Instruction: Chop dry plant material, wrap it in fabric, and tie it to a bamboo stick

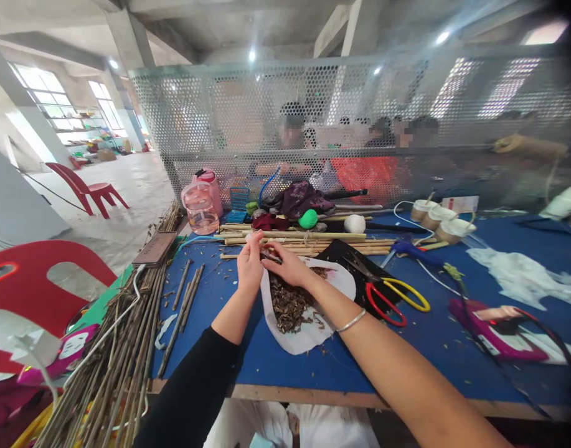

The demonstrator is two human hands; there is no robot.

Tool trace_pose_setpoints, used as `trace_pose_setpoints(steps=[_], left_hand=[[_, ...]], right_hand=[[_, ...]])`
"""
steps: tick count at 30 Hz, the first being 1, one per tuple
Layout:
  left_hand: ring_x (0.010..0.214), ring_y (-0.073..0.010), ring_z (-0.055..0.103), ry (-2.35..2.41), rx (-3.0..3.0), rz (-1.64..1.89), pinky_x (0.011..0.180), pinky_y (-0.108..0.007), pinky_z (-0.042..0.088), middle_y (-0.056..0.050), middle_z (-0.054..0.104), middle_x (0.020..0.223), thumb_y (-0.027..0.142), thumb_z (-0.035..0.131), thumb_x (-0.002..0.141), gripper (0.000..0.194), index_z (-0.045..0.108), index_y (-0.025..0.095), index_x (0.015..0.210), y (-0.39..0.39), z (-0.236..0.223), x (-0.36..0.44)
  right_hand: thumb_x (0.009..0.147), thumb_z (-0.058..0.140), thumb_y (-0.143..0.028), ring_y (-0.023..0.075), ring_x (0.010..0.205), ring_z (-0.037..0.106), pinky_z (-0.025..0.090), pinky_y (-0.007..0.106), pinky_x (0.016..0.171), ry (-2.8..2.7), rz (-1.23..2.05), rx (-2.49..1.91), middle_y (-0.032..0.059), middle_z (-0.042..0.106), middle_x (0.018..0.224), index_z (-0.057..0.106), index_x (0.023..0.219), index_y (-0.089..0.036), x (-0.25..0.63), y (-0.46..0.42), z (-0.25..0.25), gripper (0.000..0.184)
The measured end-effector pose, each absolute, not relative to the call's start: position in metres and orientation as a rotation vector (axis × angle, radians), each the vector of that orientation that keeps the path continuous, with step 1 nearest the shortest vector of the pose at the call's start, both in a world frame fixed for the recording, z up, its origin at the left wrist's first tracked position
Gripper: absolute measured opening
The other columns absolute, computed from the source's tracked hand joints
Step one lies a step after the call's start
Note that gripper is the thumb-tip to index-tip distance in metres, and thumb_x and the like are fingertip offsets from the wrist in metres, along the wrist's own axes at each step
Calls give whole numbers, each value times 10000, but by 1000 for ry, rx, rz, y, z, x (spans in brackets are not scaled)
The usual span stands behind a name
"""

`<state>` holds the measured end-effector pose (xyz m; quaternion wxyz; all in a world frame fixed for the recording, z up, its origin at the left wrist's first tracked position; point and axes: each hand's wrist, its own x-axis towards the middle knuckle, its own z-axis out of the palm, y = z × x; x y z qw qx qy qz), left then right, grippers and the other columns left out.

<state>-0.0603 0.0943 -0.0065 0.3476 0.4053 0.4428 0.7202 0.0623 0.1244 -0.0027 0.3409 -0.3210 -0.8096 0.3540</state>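
Observation:
My left hand (pixel 250 264) is raised at the near side of the sticks, thumb and fingers pressed together around something small and pale that I cannot make out. Beside it, my right hand (pixel 287 266) bends its fingers toward the left one; a dark bit shows at its fingertips, too small to name. Beneath my right hand and wrist lies a white sheet (pixel 292 343) bearing a heap of dark brown dried plant bits (pixel 289 305). Scissors (pixel 383 283) with one red and one yellow handle rest on a black cloth (pixel 344 255) to the right.
Bundled thin stems (pixel 126 323) line the table's left edge, with a phone (pixel 155 247) on them. Pale sticks (pixel 313 244) lie behind my hands, near a green ball (pixel 307 219). A perforated metal screen (pixel 196 124) stands behind; people sit beyond. Cups (pixel 453 229) stand at right.

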Motion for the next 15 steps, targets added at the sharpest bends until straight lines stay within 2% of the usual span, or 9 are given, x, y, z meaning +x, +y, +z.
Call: trace_pose_setpoints(steps=[2, 5, 7, 10, 13, 15], left_hand=[[1147, -225, 601, 1077, 1049, 1846, 1011, -362, 447, -99, 657, 1225, 471, 480, 907, 407, 681, 168, 1089, 92, -1, -61], [1163, -224, 593, 1067, 1116, 1830, 1000, -371, 463, -115, 639, 1254, 462, 422, 937, 436, 661, 156, 1136, 90, 5, -60], [1182, -227, 582, 1150, 1244, 1819, 1000, -369, 466, -125, 626, 1271, 442, 407, 947, 427, 671, 151, 1114, 88, 8, -57], [1268, -230, 507, 1315, 1622, 1804, 1055, -396, 418, -122, 555, 1362, 385, 397, 958, 387, 690, 172, 1095, 86, 9, -47], [1371, -260, 365, 1440, 2015, 1730, 1153, -501, 250, -101, 445, 1466, 298, 424, 943, 329, 711, 197, 1069, 85, 7, -36], [1426, -279, 249, 1469, 2143, 1658, 1172, -553, 146, -78, 385, 1509, 256, 430, 931, 318, 720, 209, 1052, 88, 6, -31]], right_hand=[[789, 630, -412, 214, 964, 578, 429, 366, 880, -2108, 847, -888, 64, 623, 1101, 481, 1272, -225, 62, 122, -9, 539], [733, 677, -342, 217, 826, 611, 464, 375, 795, -2076, 766, -1010, 40, 651, 956, 324, 1430, -221, 63, 120, -15, 791], [722, 672, -299, 217, 802, 625, 477, 373, 778, -2043, 751, -1003, 39, 666, 935, 272, 1464, -210, 64, 119, -18, 848], [722, 631, -217, 232, 882, 642, 491, 369, 803, -2040, 724, -910, 77, 693, 1002, 395, 1400, -197, 65, 121, -22, 718], [766, 575, -204, 241, 843, 647, 511, 365, 778, -2092, 697, -827, 102, 719, 946, 574, 1226, -188, 65, 125, -24, 460], [811, 536, -228, 241, 841, 645, 515, 366, 787, -2103, 688, -792, 104, 723, 932, 627, 1138, -201, 65, 125, -22, 340]])
